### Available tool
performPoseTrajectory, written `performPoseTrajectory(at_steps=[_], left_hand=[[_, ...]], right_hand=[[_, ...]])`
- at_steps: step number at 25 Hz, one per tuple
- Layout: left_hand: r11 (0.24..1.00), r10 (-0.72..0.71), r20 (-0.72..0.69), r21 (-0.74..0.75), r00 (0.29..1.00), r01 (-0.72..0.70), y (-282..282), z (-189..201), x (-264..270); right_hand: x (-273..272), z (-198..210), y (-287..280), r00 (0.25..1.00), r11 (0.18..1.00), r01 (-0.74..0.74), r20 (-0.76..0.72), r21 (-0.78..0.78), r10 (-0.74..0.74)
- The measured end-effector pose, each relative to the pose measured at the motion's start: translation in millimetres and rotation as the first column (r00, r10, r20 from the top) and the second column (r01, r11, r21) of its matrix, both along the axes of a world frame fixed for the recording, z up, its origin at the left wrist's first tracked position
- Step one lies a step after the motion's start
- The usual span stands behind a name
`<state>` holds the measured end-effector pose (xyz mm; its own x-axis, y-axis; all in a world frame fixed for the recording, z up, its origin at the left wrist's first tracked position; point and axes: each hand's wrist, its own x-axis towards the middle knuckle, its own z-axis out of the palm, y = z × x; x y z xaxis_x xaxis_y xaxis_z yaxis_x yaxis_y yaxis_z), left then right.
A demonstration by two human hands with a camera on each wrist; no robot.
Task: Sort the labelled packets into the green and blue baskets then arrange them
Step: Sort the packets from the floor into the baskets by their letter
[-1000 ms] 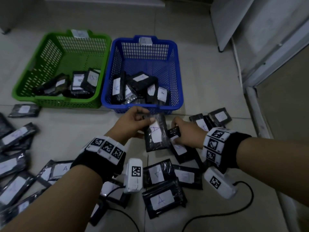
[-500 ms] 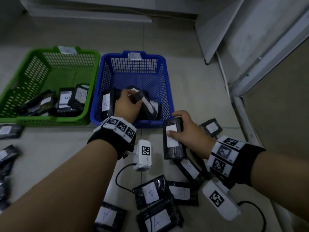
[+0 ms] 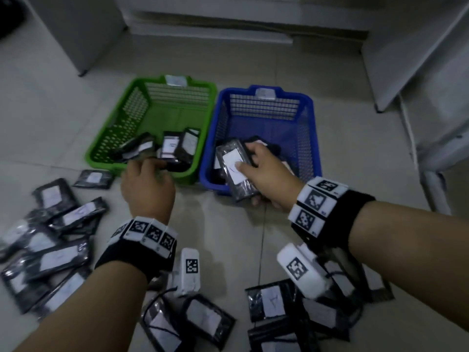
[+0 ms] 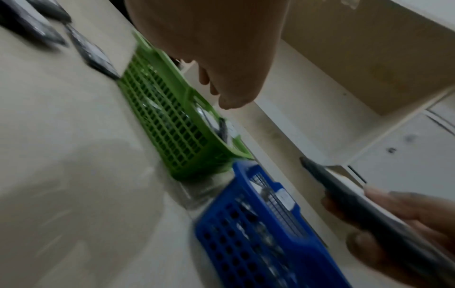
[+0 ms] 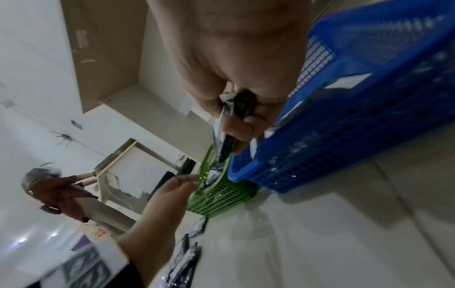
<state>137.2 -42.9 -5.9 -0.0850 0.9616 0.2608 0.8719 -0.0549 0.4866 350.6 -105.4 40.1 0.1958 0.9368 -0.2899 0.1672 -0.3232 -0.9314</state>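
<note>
Left hand [image 3: 148, 185] empty, fingers loose, right hand [image 3: 266, 174] gripping

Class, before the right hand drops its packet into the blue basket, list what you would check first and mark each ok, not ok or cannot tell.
1. Right hand has a firm grip on the held packet: ok.
2. Letter on its label readable: cannot tell, blurred.
3. Held packet is over the blue basket: ok, above its near rim.
4. Blue basket has free room: ok, far half bare.
5. Left hand out of the way: ok, empty, near the green basket.
</note>
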Motion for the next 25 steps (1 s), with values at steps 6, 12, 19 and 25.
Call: performPoseTrajectory(at_steps=[6,12,19,25], left_hand=[[0.966,-0.243,-0.083,-0.109,0.966,0.234,-1.5,-13.5,-58.6],[0.935,-0.289,0.058,-0.195,0.955,0.295,-3.3,-2.3,-67.1],[0.791,-0.439,0.287,-0.325,0.851,0.518,-66.6,-0.3,7.7],[0.342,-0.722,0.305,-0.623,0.621,0.704,-143.0,-22.0,75.7]], right_hand=[[-80.7,-11.1,100.0,0.992,0.995,-0.095,-0.091,-0.025,0.093],[-86.3,-24.6,98.1,0.992,0.994,-0.107,0.063,0.009,0.106],[6.9,-20.6,-51.0,0.877,0.998,-0.059,0.480,0.038,0.034],[71.7,-56.8,-177.7,0.701,0.947,0.062,0.689,-0.316,0.184]])
